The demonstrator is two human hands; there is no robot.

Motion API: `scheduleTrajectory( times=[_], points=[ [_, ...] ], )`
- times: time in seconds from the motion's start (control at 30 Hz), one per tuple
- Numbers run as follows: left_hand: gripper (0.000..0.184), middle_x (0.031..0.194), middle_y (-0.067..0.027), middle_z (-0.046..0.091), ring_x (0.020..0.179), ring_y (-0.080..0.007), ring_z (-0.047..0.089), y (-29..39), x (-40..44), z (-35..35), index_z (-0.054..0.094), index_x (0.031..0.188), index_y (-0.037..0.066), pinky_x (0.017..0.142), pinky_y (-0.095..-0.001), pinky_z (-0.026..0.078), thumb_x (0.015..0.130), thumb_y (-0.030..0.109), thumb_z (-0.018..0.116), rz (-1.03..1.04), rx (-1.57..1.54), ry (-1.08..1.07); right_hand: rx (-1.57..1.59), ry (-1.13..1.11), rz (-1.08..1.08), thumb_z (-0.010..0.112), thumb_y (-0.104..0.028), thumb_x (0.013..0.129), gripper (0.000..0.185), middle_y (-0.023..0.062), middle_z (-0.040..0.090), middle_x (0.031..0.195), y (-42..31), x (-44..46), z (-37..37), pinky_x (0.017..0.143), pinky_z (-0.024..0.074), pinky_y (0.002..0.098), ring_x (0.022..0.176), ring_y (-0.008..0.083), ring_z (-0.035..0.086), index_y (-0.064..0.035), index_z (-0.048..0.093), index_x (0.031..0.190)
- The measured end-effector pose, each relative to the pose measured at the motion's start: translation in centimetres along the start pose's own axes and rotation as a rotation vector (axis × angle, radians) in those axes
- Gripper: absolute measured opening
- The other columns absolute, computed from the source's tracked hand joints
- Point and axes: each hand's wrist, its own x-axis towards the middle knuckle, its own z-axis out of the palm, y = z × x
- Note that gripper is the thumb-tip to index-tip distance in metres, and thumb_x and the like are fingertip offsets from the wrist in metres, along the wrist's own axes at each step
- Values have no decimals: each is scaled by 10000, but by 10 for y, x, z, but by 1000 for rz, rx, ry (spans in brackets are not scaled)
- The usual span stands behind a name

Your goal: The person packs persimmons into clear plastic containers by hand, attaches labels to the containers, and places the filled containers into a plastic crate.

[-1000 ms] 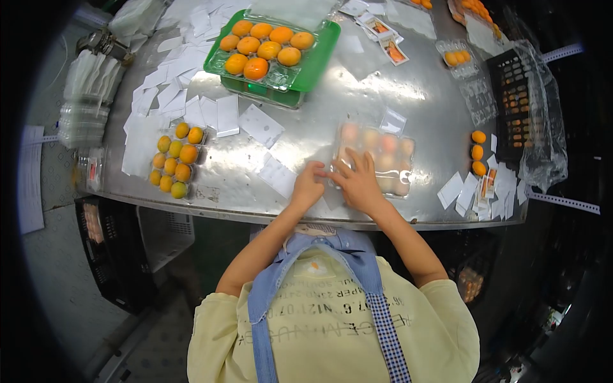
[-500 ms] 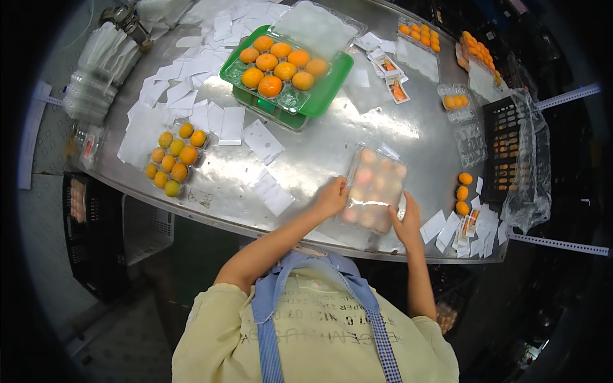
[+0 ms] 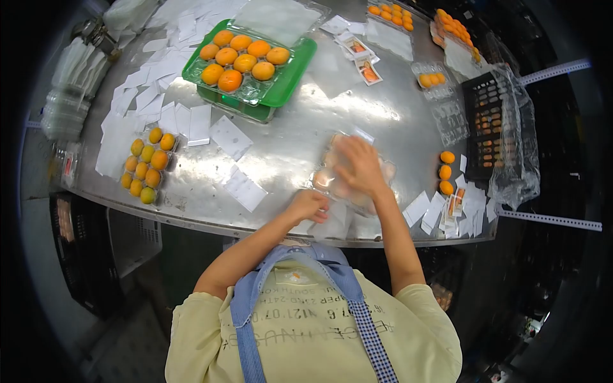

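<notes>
A clear plastic clamshell box [image 3: 387,171] of round, pale orange and pinkish fruit lies on the metal table in front of me. Its translucent lid [image 3: 332,223] seems folded down toward the table's front edge. Over the fruit is my right hand [image 3: 359,165], fingers apart and blurred by motion; it hides much of the box. My left hand [image 3: 309,206] is beside the box's near left corner and the lid, fingers loosely bent with a gap between them and nothing visible inside.
Open fruit box [image 3: 246,64] on a green scale [image 3: 297,76], back left. Another fruit box [image 3: 148,165] sits left. White cards [image 3: 231,137] litter the table. Three loose oranges [image 3: 446,172] and a black crate [image 3: 483,127] stand right. The table's front edge [image 3: 191,225] runs before me.
The box's lid has come open toward me. My right hand has left the box's right side and moved over the fruit. My left hand has shifted toward the near left corner.
</notes>
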Motion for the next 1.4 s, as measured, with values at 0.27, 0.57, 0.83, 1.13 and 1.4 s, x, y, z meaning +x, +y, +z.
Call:
scheduleTrajectory(
  times=[0.27,0.57,0.83,1.13,1.4],
  points=[
    [231,943,-166,658,703,-238,682,-9,2,-15,530,1128,-45,578,-322,585,917,49,515,185,-144,175,-71,-199,-249,720,-215,698,454,20,515,1287,-48,-7,19,1010,278,567,1258,273,399,-232,612,1139],
    [260,885,-134,643,743,-191,661,-2,-2,-20,531,1091,-24,579,-303,588,835,-26,575,399,-197,174,-147,-227,-259,769,-244,585,472,81,545,1159,-63,1,27,993,256,648,1202,349,409,-163,638,1031],
    [120,768,-144,652,622,-212,653,-12,17,-11,568,846,-8,487,-327,556,744,-27,628,422,-254,408,-118,-205,-235,798,-270,554,585,104,530,1158,-67,-4,35,997,224,673,1195,366,409,-58,583,1056],
    [72,678,-136,635,596,-224,647,-2,13,-1,563,723,2,475,-345,541,675,-42,593,428,-156,544,-103,-213,-205,751,-140,571,498,92,516,1146,-71,-4,32,1014,234,637,1195,331,411,-48,563,1022],
    [127,670,-109,609,587,-183,625,-5,16,-3,513,747,7,469,-314,519,693,-79,588,438,-147,530,-6,-80,-132,680,-51,617,354,138,521,1025,-70,8,-8,892,405,504,1088,343,482,-35,556,948]
  ],
)
